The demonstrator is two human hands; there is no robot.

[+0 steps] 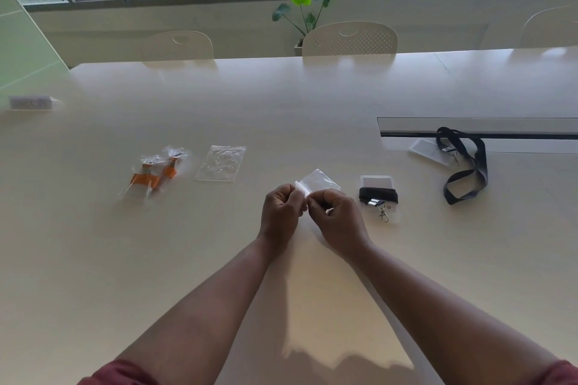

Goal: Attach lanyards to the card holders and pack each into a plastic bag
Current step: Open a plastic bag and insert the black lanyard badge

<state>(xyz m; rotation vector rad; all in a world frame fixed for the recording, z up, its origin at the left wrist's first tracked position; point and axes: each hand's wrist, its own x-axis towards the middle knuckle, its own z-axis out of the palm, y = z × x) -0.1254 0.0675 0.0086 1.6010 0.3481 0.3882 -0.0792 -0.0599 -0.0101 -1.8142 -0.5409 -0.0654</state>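
Observation:
My left hand [281,212] and my right hand [336,216] meet at the table's middle, both pinching the near edge of a small clear plastic bag [319,181] held above the table. Just right of my right hand lies a clear card holder [377,180] with a folded black lanyard [378,195] and its metal clip [383,212] on top. Farther right, a loose black lanyard [469,166] lies beside another clear card holder [423,150]. On the left sit two packed bags with orange lanyards [156,170] and a flat stack of clear plastic bags [220,163].
The pale table [219,244] has a cable slot [478,130] at the right. A small white box [30,102] sits at the far left. Two white chairs [349,39] and a potted plant [305,14] stand behind the far edge.

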